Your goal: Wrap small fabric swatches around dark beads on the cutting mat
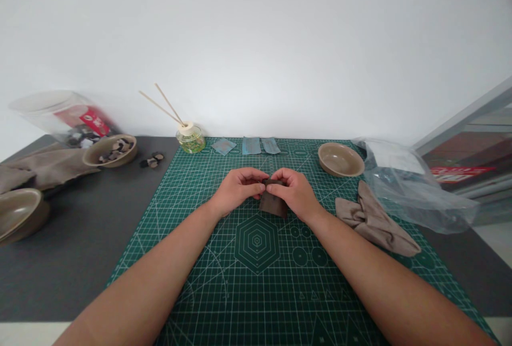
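Between my two hands, over the middle of the green cutting mat [200, 282], is a small dark brown piece of cloth or leather [274, 204]. My left hand [242, 188] pinches its upper left edge between thumb and fingers. At the upper edge just beside it, my right hand [294, 191] pinches the same piece. Its lower part hangs down flat toward me. The fingertips nearly meet, and whatever lies between them is hidden. To the right of my right forearm lies a crumpled brown cloth [374, 220].
A tan bowl [341, 160] and a clear plastic bag [416, 191] are at right. Behind stand blue packets [251, 146] and a reed diffuser [191, 138]. At left are a bowl of dark and beige bits [92, 158], another bowl [24, 212], cloth [52, 167] and a tipped plastic jar [60, 117].
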Demonstrator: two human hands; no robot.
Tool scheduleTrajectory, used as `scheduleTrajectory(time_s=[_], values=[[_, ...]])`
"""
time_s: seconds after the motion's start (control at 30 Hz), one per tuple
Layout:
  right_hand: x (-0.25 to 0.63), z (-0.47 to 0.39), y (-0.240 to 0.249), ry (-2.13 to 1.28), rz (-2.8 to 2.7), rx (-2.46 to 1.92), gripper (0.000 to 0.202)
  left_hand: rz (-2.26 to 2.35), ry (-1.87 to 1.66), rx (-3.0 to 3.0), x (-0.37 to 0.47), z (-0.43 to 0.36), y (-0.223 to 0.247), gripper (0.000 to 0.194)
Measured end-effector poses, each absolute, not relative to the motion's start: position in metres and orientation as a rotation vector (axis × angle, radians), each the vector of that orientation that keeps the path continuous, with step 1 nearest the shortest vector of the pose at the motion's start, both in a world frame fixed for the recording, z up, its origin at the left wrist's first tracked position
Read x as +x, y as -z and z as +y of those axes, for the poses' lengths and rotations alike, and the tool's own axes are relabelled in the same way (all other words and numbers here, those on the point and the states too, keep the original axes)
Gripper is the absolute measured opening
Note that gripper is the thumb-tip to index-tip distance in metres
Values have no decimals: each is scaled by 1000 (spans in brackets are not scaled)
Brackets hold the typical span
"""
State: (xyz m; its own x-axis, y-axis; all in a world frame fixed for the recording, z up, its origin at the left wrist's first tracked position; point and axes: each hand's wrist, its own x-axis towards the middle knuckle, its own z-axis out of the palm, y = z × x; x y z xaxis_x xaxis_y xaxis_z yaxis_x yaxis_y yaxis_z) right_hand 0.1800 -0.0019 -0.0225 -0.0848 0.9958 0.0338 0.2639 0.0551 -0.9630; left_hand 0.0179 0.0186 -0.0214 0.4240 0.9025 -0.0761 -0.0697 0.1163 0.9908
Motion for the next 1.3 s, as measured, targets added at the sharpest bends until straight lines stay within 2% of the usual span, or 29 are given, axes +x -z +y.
scheduleTrajectory(time_s=[1.3], values=[[183, -1, 22, -1089, -1489, -1315, 13, 844, -836, 1242, 17, 19, 18, 26]])
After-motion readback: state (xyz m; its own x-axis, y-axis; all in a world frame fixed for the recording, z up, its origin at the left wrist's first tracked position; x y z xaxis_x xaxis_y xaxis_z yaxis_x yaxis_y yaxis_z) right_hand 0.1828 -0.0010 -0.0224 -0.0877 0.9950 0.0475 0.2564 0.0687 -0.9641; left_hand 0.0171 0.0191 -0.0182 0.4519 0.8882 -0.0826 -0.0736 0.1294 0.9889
